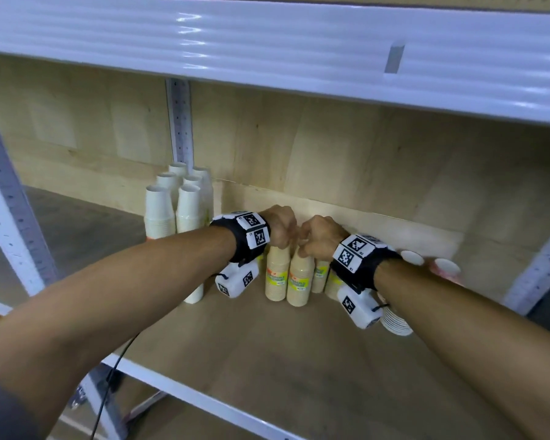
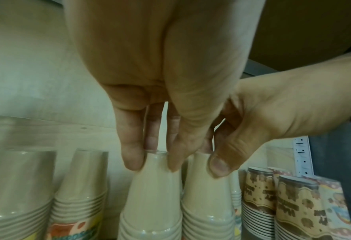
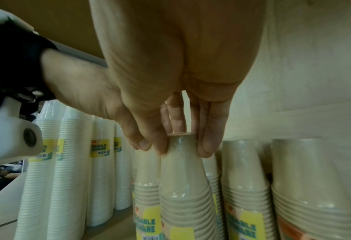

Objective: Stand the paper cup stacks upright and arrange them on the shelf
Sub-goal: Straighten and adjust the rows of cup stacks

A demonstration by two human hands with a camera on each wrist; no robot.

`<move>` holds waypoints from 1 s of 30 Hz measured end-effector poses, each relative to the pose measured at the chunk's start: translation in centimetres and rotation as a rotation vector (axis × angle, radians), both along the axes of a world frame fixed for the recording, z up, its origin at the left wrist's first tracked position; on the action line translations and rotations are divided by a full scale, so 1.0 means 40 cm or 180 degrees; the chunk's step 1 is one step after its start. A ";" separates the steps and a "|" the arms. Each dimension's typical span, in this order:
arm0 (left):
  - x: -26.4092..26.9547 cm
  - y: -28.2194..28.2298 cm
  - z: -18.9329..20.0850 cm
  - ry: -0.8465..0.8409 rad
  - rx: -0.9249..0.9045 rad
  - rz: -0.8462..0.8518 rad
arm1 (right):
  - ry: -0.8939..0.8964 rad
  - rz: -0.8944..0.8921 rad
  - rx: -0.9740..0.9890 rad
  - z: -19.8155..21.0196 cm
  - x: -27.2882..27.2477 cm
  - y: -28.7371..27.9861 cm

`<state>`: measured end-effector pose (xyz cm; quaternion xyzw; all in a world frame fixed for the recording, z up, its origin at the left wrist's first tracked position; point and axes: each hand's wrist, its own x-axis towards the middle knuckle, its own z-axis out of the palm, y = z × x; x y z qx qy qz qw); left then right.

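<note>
Together, at frame centre, we are pinching two upright beige cup stacks by their tops: left hand (image 1: 278,225) gripping the left stack (image 1: 277,274), right hand (image 1: 319,238) gripping the right stack (image 1: 300,279).

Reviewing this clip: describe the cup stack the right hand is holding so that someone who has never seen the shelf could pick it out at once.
On the wooden shelf, right of the white cup stacks, stands a cluster of beige stacks. The one meant is the front right beige stack, upright with a yellow label. Only it has the right hand pinching its top; its left neighbour is under the left hand.
</note>
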<state>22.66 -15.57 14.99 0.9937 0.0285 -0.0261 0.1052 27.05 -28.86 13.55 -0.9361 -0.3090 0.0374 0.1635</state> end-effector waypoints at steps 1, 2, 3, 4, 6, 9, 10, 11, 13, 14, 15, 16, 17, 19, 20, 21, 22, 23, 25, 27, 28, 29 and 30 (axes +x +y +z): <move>0.006 -0.007 -0.003 -0.0008 0.0014 -0.0026 | 0.0009 -0.0023 -0.0010 -0.002 0.000 -0.009; 0.011 -0.012 -0.006 -0.0023 0.0020 -0.0056 | 0.0020 -0.0039 -0.0018 -0.004 -0.001 -0.018; 0.017 -0.018 -0.009 -0.0028 0.0012 -0.0073 | 0.0037 -0.0063 -0.0010 -0.007 0.001 -0.026; 0.022 -0.022 -0.012 -0.0027 -0.0006 -0.0079 | 0.0045 -0.0091 0.0003 -0.010 0.002 -0.034; 0.032 -0.029 -0.018 -0.0020 -0.0066 -0.0076 | 0.0018 -0.0126 0.0022 -0.017 0.007 -0.047; 0.046 -0.038 -0.025 -0.0012 -0.0188 -0.0087 | 0.0003 -0.0199 0.0039 -0.023 0.017 -0.062; 0.049 -0.039 -0.027 -0.0007 -0.0214 -0.0094 | 0.0012 -0.0226 0.0052 -0.023 0.020 -0.066; 0.053 -0.040 -0.030 -0.0009 -0.0231 -0.0103 | 0.0022 -0.0251 0.0073 -0.025 0.025 -0.068; 0.060 -0.039 -0.033 -0.0023 -0.0235 -0.0124 | 0.0033 -0.0287 0.0111 -0.027 0.033 -0.070; 0.063 -0.037 -0.034 -0.0025 -0.0237 -0.0126 | 0.0038 -0.0300 0.0121 -0.027 0.035 -0.070; 0.066 -0.035 -0.035 -0.0030 -0.0256 -0.0127 | 0.0043 -0.0304 0.0129 -0.029 0.038 -0.069; 0.068 -0.034 -0.036 -0.0030 -0.0282 -0.0124 | 0.0052 -0.0310 0.0125 -0.029 0.038 -0.068; 0.071 -0.033 -0.037 -0.0027 -0.0312 -0.0126 | 0.0056 -0.0314 0.0125 -0.029 0.040 -0.067; 0.074 -0.031 -0.040 -0.0016 -0.0377 -0.0120 | 0.0046 -0.0312 0.0117 -0.029 0.041 -0.065; 0.074 -0.030 -0.041 -0.0023 -0.0402 -0.0121 | 0.0040 -0.0304 0.0092 -0.029 0.041 -0.064; 0.075 -0.030 -0.043 -0.0036 -0.0413 -0.0124 | 0.0034 -0.0291 0.0056 -0.030 0.042 -0.063; 0.076 -0.030 -0.044 -0.0053 -0.0419 -0.0127 | 0.0025 -0.0280 0.0022 -0.031 0.042 -0.063; 0.078 -0.028 -0.046 -0.0066 -0.0431 -0.0131 | 0.0020 -0.0279 0.0005 -0.031 0.043 -0.063; 0.081 -0.024 -0.047 -0.0077 -0.0461 -0.0141 | 0.0023 -0.0287 -0.0004 -0.028 0.044 -0.063; 0.083 -0.019 -0.044 -0.0085 -0.0458 -0.0136 | -0.0006 -0.0300 -0.0005 -0.018 0.043 -0.061; 0.082 -0.017 -0.039 -0.0090 -0.0454 -0.0130 | -0.0030 -0.0310 0.0002 -0.011 0.043 -0.059; 0.083 -0.013 -0.032 -0.0116 -0.0450 -0.0139 | -0.0041 -0.0321 0.0017 -0.003 0.044 -0.056; 0.080 -0.010 -0.022 -0.0142 -0.0434 -0.0156 | -0.0042 -0.0329 0.0024 0.005 0.045 -0.054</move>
